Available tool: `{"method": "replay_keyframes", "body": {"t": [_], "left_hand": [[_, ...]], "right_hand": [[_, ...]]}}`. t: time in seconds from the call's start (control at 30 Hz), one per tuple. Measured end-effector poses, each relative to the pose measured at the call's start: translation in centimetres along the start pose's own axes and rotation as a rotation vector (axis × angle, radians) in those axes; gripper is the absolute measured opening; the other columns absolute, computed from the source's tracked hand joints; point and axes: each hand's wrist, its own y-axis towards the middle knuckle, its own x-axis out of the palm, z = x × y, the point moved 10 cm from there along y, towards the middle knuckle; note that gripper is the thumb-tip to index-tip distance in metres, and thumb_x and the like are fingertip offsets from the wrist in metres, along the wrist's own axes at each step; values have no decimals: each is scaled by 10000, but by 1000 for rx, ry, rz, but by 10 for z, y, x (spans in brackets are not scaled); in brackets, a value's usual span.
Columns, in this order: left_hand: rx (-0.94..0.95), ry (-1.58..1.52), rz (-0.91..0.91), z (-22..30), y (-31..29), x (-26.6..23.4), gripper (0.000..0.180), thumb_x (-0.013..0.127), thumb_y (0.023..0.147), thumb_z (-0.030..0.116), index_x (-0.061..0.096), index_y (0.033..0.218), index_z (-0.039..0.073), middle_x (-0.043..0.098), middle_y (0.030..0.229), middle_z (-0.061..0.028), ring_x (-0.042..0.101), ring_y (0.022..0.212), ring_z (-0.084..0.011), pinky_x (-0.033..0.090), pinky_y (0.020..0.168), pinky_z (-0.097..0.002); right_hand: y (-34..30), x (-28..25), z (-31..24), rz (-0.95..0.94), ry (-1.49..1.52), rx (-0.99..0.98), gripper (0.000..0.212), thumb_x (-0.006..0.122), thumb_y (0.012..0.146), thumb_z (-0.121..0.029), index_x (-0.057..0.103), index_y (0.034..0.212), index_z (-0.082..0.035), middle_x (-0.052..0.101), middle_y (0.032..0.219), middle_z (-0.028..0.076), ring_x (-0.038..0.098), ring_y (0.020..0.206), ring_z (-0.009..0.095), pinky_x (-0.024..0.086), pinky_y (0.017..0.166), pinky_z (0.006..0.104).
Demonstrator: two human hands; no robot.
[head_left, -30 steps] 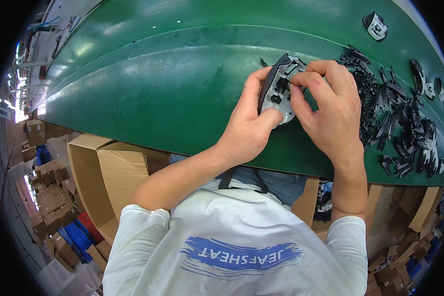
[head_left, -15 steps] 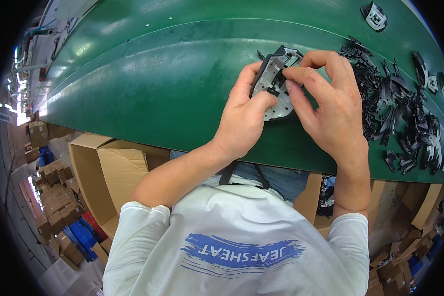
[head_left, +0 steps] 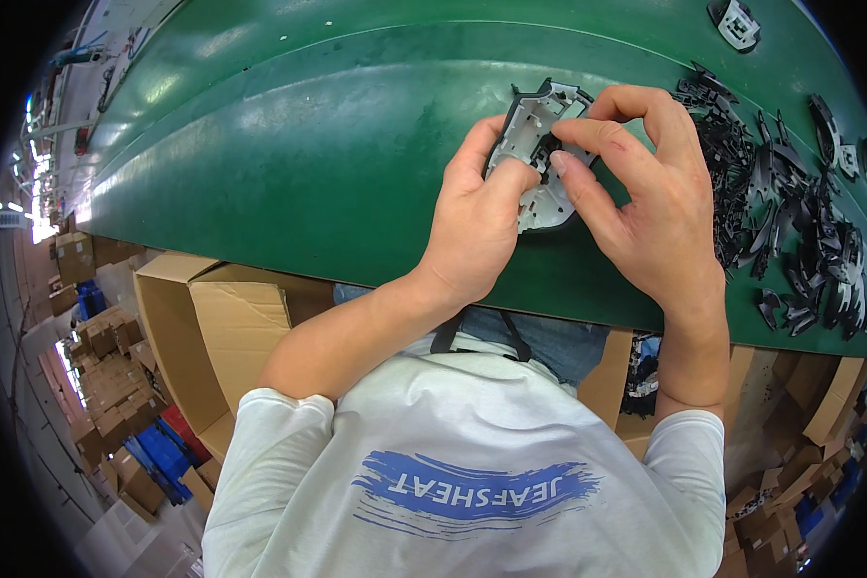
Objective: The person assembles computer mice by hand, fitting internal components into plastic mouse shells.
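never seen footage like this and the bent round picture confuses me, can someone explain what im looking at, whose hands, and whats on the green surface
This is one picture from a wide fisheye camera worn on a person's head, looking down at their own hands. That lens bends straight edges, so the green work surface looks curved. There is no machine: the left hand and the right hand together hold a light grey moulded plastic part above the surface, with right fingertips pressing on something small and dark on it. To the right lies a pile of small black plastic pieces, and one separate grey and black part near the top edge. Below the surface are cardboard boxes.
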Motion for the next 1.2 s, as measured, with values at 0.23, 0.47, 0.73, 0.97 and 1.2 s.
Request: {"method": "replay_keyframes", "body": {"t": [0.23, 0.47, 0.73, 0.97, 1.2], "left_hand": [[73, 34, -3, 17, 1, 1, 451, 551, 951, 56, 568, 1400, 14, 646, 1041, -22, 567, 872, -81, 488, 759, -267], [233, -27, -112, 46, -17, 24, 551, 508, 928, 2, 479, 1478, -22, 648, 1312, -121, 644, 1156, -172, 541, 984, -331], [463, 167, -17, 54, -15, 20, 494, 506, 953, -12, 485, 1445, -41, 644, 1340, -143, 647, 1162, -180, 559, 998, -357], [362, 303, -75, 50, -9, 17, 421, 549, 936, -3, 546, 1352, -65, 663, 1249, -154, 641, 1121, -155, 560, 926, -327], [559, 548, -25, 62, -10, 16, 440, 525, 913, -29, 552, 1347, -95, 681, 1209, -198, 685, 1072, -271, 557, 961, -392]], "right_hand": [[-5, 3, 10, 2, 267, 142, 468, 799, 841, -17, 726, 1300, -67, 560, 1451, 170, 640, 1259, 290, 530, 1054, 412], [-15, 23, 16, -52, 703, 305, 790, 650, 826, 85, 450, 1572, -80, 373, 1662, 185, 533, 1409, 244, 501, 1129, 397], [-19, 38, 28, 60, 904, 513, 750, 639, 868, 75, 424, 1574, -65, 537, 1399, 119, 654, 1217, 208, 601, 1006, 347], [-17, 39, 25, 33, 852, 553, 851, 609, 888, 96, 338, 1673, -92, 594, 1352, 98, 631, 1208, 165, 550, 1037, 329], [-21, 48, 32, 57, 932, 443, 952, 756, 864, 43, 279, 1685, -16, 565, 1370, 106, 600, 1240, 157, 487, 1080, 294]]}}
